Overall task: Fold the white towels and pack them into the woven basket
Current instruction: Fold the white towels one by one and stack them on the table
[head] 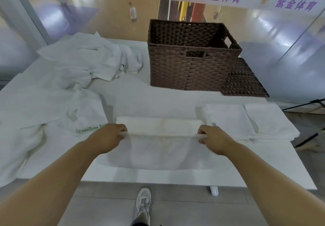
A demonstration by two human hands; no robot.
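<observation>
**Item:** white terry towel (pixel 158 148), part-folded, lying at the near edge of the white bench (pixel 167 99).
**Hold:** left hand (pixel 105 138) and right hand (pixel 214 138) each pinch one end of its raised fold edge, fingers curled over the cloth.
**Handling (judged):** light, limp and not fragile. It sags unless taken at both ends of an edge.
**Destination:** brown woven rectangular basket (pixel 190 67), well apart at the far side, no towel visible inside.
**Also:** stacked folded white towels (pixel 249 120) just beside on the right; loose white towel heap (pixel 88 58) far left.
</observation>
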